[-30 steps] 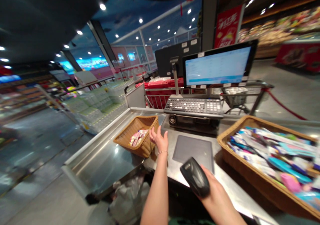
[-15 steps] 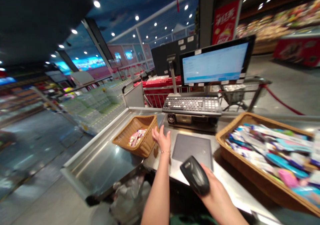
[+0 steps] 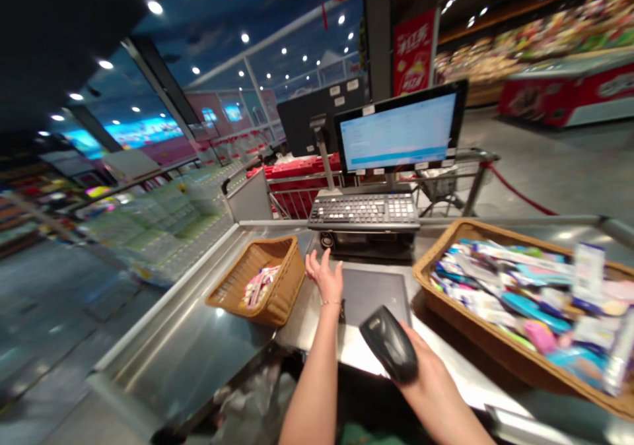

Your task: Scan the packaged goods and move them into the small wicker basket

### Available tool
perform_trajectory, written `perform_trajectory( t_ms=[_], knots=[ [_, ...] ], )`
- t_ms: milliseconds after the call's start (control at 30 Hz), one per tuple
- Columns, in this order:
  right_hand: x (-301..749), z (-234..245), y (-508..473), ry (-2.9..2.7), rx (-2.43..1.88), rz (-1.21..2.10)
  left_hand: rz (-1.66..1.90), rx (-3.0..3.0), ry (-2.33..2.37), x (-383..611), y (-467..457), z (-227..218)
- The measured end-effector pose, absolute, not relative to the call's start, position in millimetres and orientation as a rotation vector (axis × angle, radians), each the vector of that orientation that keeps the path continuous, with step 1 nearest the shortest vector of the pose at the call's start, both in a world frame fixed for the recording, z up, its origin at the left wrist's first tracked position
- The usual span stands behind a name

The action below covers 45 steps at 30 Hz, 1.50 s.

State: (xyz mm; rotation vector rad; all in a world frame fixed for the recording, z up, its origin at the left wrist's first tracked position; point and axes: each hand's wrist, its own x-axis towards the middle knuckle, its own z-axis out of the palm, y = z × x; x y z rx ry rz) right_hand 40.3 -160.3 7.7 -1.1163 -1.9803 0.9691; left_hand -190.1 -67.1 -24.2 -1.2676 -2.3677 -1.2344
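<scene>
The left hand (image 3: 325, 280) is bare and empty, its fingers loosely spread, with a thin bracelet at the wrist. The right hand (image 3: 430, 369) is curled around a black, oblong handheld device (image 3: 389, 344), whose front end points up and leftward, between the two hands and over the near edge of a flat, dark grey mat (image 3: 379, 292). Just left of the left hand stands a small tan wicker basket (image 3: 284, 290) with pinkish packets (image 3: 261, 286) inside; whether the fingertips touch it, I cannot tell. Right of the right hand sits a larger brown wicker basket (image 3: 434, 248), heaped with mixed packaged goods (image 3: 520, 290). Beyond the mat are a black keyboard (image 3: 364, 210) and a lit, black-framed monitor (image 3: 400, 133)
</scene>
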Motion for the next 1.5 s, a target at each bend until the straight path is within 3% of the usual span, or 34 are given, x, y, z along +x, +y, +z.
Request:
perform_trajectory(
  t_ms=[800,1500],
  knots=[
    [19,22,-150,-1.774,-1.338,0.949,-1.308,-1.754,-2.267,-160,-27,-23],
    [46,24,-172,-1.723,-1.322,0.914,-1.301,-1.885,-2.167,-115,-25,10]
  ],
)
